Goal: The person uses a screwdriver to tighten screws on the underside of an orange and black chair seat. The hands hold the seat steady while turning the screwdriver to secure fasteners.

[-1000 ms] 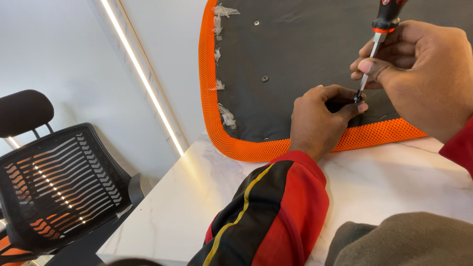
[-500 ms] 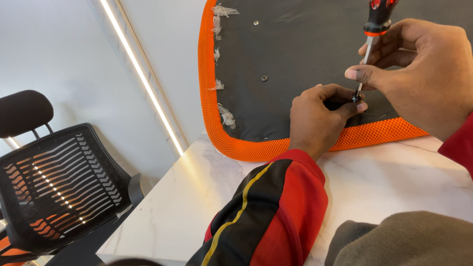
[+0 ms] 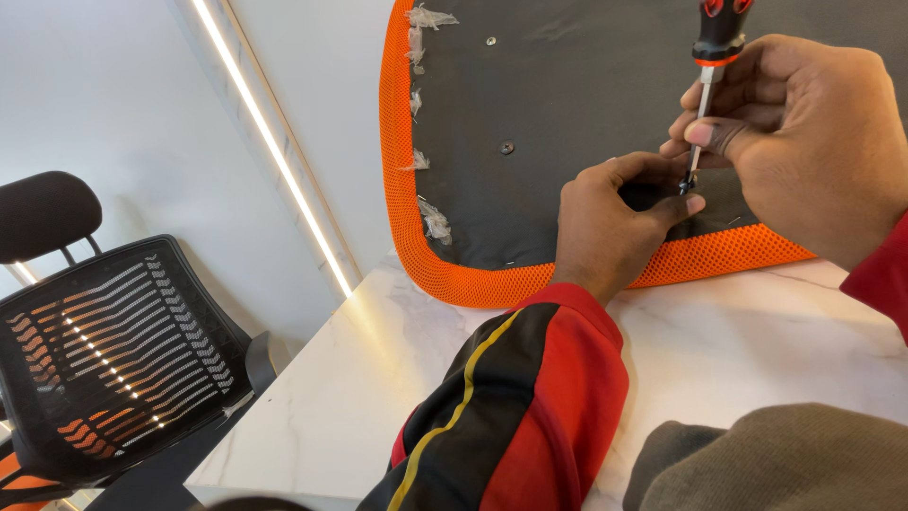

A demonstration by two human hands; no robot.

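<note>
A person's right hand (image 3: 813,151) grips a screwdriver (image 3: 707,85) by its red-and-black handle, fingers clamped around it, tip set against the dark underside of an orange-rimmed chair seat (image 3: 567,95) propped on the white marble tabletop (image 3: 738,350); the left hand (image 3: 610,222) rests on the panel, thumb and fingers pinched together beside the tip; a black mesh office chair (image 3: 113,350) stands to the left.
</note>
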